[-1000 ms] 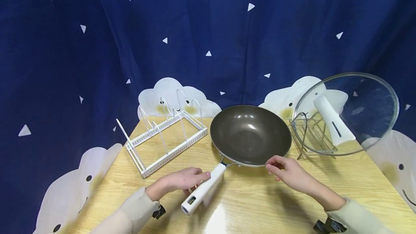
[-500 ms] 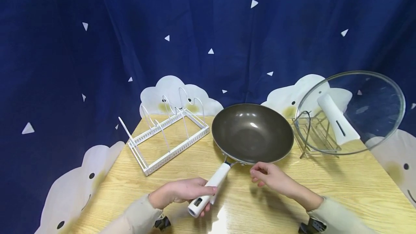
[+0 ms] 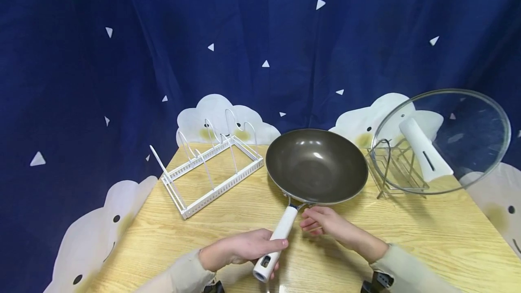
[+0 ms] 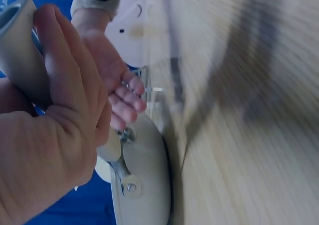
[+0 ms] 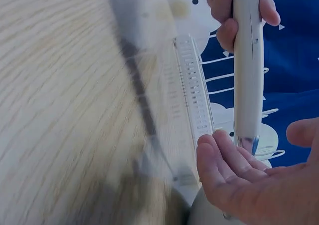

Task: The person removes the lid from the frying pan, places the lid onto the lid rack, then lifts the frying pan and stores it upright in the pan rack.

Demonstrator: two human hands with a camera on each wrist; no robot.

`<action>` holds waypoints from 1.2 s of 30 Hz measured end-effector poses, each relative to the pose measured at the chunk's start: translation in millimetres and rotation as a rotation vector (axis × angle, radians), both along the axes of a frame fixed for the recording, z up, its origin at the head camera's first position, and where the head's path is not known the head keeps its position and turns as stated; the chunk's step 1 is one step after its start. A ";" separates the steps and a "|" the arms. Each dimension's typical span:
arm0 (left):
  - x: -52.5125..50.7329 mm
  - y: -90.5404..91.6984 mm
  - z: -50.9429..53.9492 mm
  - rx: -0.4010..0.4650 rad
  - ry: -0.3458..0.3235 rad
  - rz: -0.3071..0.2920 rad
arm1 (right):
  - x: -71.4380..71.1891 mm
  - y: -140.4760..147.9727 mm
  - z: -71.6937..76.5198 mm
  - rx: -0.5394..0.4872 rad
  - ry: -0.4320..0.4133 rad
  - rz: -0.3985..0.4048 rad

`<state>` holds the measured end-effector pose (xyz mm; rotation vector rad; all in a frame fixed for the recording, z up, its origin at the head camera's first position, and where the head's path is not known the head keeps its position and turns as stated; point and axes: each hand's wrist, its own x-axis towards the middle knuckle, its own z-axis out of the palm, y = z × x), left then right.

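Note:
A wok [image 3: 317,166] with a dark brown inside sits on the wooden table, its white handle [image 3: 285,225] pointing toward me. My left hand [image 3: 253,244] grips that handle near its end, thumb across the top and fingers curled beneath. Beside the handle's base, under the wok's near rim, is my right hand [image 3: 329,226]. In the right wrist view its fingers [image 5: 234,167] reach out loosely bent next to the handle, the thumb apart, holding nothing. Whether they touch the handle I cannot tell. The left wrist view shows the wok's pale outside [image 4: 147,170] and riveted bracket.
On the left stands a white wire rack [image 3: 221,189] with upright loops. At the right, a glass lid [image 3: 468,148] with a white handle leans in a small metal rack [image 3: 384,171]. A dark blue curtain [image 3: 244,35] with clouds hangs behind the table [image 3: 228,220].
My left hand has closed round the handle, and the handle's end has swung to the right. My right hand has moved left, from the wok's front rim to the handle's base.

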<state>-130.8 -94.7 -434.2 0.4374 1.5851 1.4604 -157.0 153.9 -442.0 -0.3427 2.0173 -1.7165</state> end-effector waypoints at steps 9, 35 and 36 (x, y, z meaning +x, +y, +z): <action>6.3 15.0 -2.7 0.002 0.031 0.067 | -1.7 -9.7 -4.8 -0.087 -0.118 0.012; 11.5 65.2 -11.6 0.114 -0.014 0.131 | -9.8 4.1 -13.2 -0.258 -0.283 -0.080; 11.9 67.6 -11.6 0.121 -0.020 0.133 | -9.8 5.5 -13.0 -0.270 -0.292 -0.078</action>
